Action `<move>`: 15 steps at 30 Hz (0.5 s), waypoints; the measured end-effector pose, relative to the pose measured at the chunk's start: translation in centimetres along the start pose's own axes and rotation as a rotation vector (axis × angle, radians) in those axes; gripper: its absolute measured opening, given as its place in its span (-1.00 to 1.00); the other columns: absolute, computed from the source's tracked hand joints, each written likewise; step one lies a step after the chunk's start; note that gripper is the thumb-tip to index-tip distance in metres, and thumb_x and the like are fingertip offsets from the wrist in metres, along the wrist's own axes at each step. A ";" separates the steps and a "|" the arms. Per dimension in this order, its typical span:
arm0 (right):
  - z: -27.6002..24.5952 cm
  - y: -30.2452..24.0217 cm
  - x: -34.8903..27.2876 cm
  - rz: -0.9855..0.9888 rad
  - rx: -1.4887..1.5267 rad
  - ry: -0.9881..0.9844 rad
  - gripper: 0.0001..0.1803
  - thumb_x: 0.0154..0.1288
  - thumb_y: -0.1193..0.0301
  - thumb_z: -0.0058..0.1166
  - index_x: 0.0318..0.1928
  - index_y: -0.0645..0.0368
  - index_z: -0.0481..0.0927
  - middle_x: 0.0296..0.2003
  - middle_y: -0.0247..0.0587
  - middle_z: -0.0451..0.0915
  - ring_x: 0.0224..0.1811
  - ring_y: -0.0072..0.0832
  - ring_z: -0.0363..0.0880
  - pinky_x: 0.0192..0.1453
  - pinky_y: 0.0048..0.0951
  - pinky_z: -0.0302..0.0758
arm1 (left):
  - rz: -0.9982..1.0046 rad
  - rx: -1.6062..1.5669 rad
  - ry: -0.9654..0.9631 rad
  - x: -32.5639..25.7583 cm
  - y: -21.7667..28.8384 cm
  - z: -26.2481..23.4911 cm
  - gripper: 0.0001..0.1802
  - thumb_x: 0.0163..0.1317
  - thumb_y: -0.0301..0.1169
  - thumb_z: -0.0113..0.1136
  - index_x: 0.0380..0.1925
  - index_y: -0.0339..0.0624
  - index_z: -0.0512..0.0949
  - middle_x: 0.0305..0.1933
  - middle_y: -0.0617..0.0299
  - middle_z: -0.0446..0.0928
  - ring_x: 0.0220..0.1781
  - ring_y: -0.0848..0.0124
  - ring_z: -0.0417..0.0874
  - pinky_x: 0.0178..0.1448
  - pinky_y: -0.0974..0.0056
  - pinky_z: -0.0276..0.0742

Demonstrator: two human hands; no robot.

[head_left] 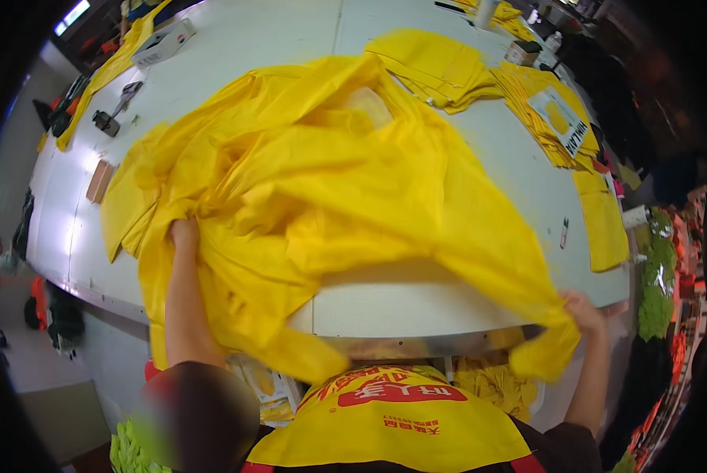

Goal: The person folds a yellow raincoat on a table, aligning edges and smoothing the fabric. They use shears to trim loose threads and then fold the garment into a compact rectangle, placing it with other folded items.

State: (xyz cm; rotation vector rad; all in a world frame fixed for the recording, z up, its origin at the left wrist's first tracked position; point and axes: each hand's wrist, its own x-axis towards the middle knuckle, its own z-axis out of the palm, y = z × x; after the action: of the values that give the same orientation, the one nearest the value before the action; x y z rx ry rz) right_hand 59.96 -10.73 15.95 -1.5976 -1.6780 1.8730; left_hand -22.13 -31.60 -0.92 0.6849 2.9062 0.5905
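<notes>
A large, thin yellow garment (pixel 369 197), with what look like long sleeves, spreads in loose, billowing folds over the table, partly blurred. My left hand (pixel 183 230) reaches into its left part, where the cloth bunches tightly around it; the fingers are mostly covered by fabric. At the table's right front edge, my right hand (pixel 583 312) is closed on the end of a stretched-out sleeve, pulling it taut. Another length of the cloth hangs over the front edge near my yellow printed apron (pixel 401 430).
Folded yellow stacks (pixel 440 67) lie at the far side, more with a printed sheet (pixel 558 118) at right. A small marker-like item (pixel 565 233), brown block (pixel 99 181), dark bottle (pixel 106 123) and white box (pixel 164 43) rest on the white table (pixel 401 311).
</notes>
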 end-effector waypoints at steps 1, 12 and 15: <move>1.4 4.2 -2.2 0.079 -0.136 -0.035 -0.67 0.23 0.42 -0.05 -0.01 0.28 0.50 -0.11 -0.16 0.56 -0.03 -0.43 0.50 0.02 -0.46 0.44 | -0.054 -0.043 0.022 0.8 3.2 -0.1 -0.52 0.07 -0.25 0.16 -0.02 -0.27 0.43 -0.02 -0.09 0.50 -0.01 -0.01 0.50 0.02 0.13 0.42; 9.5 -1.7 4.3 -0.166 -0.691 0.350 -0.79 0.18 0.39 -0.09 -0.31 0.32 0.43 -0.40 0.12 0.48 -0.34 0.01 0.45 -0.29 -0.22 0.38 | 0.306 -0.594 -0.076 -6.4 5.4 -1.5 -0.63 0.09 -0.34 0.19 -0.11 -0.31 0.50 -0.12 0.11 0.57 -0.12 0.32 0.57 -0.06 0.29 0.44; 11.1 -6.6 13.6 -0.452 -0.715 0.628 -0.82 0.15 0.52 -0.18 -0.25 0.34 0.41 -0.31 0.24 0.48 -0.19 0.10 0.43 -0.18 -0.10 0.39 | 0.303 -0.693 -0.148 -9.9 6.2 -4.0 -0.63 0.14 -0.36 0.14 -0.07 -0.34 0.46 -0.11 0.14 0.55 -0.12 0.34 0.55 -0.05 0.32 0.42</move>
State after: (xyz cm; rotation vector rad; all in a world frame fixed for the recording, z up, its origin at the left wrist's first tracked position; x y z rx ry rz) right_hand 42.61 -5.73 11.04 -1.5626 -2.2193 0.4843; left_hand -11.47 -32.32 5.27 0.9895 2.2308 1.4067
